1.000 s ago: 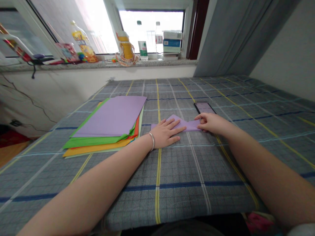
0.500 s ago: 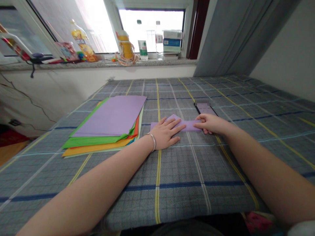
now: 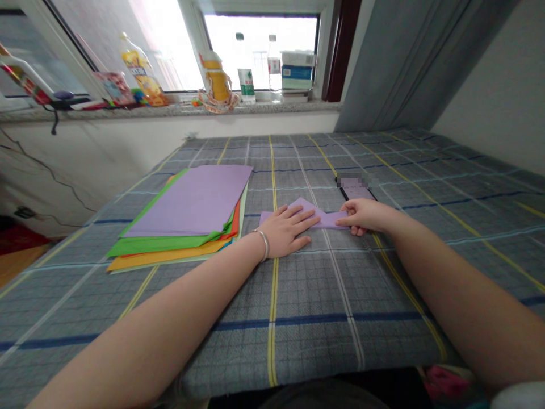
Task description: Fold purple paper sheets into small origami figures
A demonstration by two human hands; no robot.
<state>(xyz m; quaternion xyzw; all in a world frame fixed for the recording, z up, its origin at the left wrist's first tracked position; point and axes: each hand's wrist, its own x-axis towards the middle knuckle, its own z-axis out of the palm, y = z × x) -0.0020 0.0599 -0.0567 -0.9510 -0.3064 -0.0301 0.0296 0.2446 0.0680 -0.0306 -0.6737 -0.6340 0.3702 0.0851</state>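
squarely at centre frame, the left hand [image 3: 286, 230] lies flat, fingers spread, pinning a folded purple paper [image 3: 326, 217] to the plaid cloth [image 3: 298, 318] so it cannot slide, while the right hand [image 3: 367, 215] pinches its right end between closed fingertips; a stack of coloured sheets [image 3: 187, 210] sits within reach at left.

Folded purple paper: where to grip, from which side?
Pinch the folded purple paper at the pointed flap on its far edge, coming from the far side. It lies flat on the cloth, the left hand covers its left half and the right hand pinches its right end; that flap is likely the freest edge.
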